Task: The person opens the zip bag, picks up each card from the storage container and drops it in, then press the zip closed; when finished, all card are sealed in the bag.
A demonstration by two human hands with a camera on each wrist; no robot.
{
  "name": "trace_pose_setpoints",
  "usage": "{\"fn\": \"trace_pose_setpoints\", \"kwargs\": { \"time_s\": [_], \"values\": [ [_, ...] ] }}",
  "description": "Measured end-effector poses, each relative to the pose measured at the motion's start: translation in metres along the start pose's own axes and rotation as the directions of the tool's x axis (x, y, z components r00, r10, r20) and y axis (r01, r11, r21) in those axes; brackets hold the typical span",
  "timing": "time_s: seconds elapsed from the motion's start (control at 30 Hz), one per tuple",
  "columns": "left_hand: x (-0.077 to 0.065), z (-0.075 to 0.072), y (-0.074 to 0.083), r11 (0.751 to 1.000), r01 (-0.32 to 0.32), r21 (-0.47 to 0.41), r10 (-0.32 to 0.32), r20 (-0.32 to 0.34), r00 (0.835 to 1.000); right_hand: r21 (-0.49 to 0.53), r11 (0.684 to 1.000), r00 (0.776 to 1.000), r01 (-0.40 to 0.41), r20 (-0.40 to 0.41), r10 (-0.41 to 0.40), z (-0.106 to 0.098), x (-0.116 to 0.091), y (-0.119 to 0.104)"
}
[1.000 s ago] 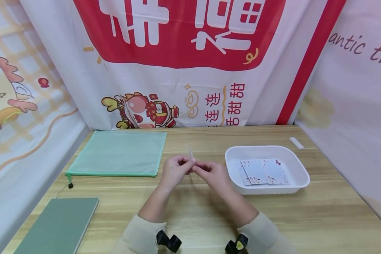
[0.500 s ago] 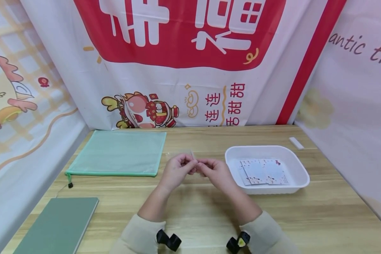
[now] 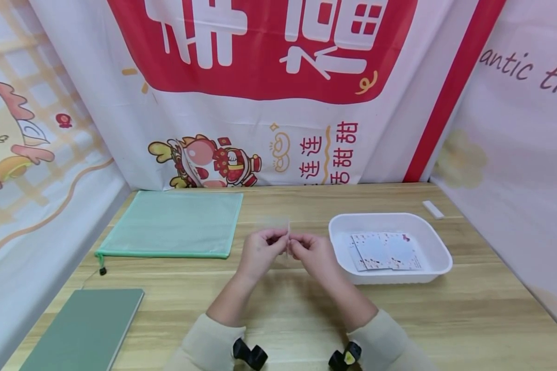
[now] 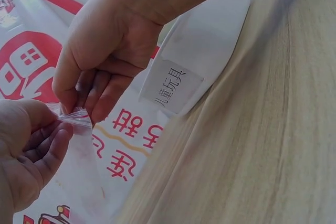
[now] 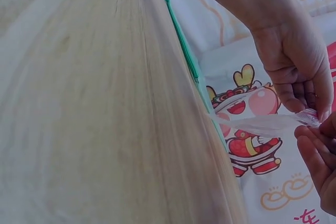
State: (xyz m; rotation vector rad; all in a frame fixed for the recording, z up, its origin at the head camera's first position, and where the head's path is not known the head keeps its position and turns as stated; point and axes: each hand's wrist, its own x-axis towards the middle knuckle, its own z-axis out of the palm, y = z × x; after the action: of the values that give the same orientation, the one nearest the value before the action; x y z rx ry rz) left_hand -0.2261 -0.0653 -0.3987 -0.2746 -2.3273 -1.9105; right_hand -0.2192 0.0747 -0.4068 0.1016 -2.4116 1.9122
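Observation:
Between the two hands hangs a small clear zip bag [image 4: 81, 156] with a reddish line along its top edge. My left hand [image 3: 260, 252] pinches the bag's top edge between thumb and fingers; it shows at the lower left of the left wrist view. Close beside it, my right hand [image 3: 314, 255] pinches the same edge, its fingertips almost touching the left ones. In the right wrist view the thin bag [image 5: 262, 124] stretches sideways from the fingers. Whether its mouth is open cannot be told.
A white tub [image 3: 438, 263] with several printed cards [image 3: 385, 252] stands right of the hands. Behind it lies a small white block [image 3: 433, 209]. At left are a green mesh pouch [image 3: 176, 224] and a green notebook [image 3: 85, 330]. Printed cloths [image 3: 260, 113] wall the table.
The bag, seen nearly edge-on before, now stands more upright above the fingers. Both hands have shifted slightly and still hold its edge.

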Motion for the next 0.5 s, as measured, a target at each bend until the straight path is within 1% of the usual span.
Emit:
{"fn": "trace_pose_setpoints", "kwargs": {
  "time_s": [0.07,0.13,0.2,0.27,0.37,0.4,0.5],
  "values": [
    [0.0006,0.0002,-0.0005,1.0,0.012,-0.001,-0.012,0.001,1.0,0.012,1.0,1.0,-0.022,-0.002,0.022,-0.0001,0.0006,0.0005],
    [0.0015,0.0002,-0.0015,0.999,0.035,-0.033,-0.035,0.003,0.999,0.032,0.999,0.999,-0.041,-0.002,0.041,-0.0004,0.0013,0.0006],
    [0.0028,-0.0001,-0.003,0.994,0.067,-0.088,-0.067,0.005,0.998,0.053,0.997,0.998,-0.055,-0.004,0.055,-0.0011,0.0023,0.0011],
    [0.004,-0.0004,-0.0046,0.983,0.097,-0.158,-0.097,0.008,0.995,0.073,0.995,0.998,-0.065,-0.006,0.065,-0.0018,0.003,0.0013],
    [0.0049,-0.0012,-0.0062,0.967,0.118,-0.225,-0.118,0.015,0.993,0.083,0.995,0.998,-0.064,-0.012,0.065,-0.003,0.0033,0.0015],
    [0.0048,-0.0015,-0.0062,0.967,0.119,-0.227,-0.119,0.013,0.993,0.086,0.994,0.998,-0.065,-0.01,0.066,-0.0033,0.0031,0.0011],
    [0.0043,-0.002,-0.0056,0.979,0.111,-0.172,-0.114,-0.013,0.993,0.082,0.995,0.998,-0.063,0.006,0.062,-0.0037,0.0023,0.0004]
  ]
}}
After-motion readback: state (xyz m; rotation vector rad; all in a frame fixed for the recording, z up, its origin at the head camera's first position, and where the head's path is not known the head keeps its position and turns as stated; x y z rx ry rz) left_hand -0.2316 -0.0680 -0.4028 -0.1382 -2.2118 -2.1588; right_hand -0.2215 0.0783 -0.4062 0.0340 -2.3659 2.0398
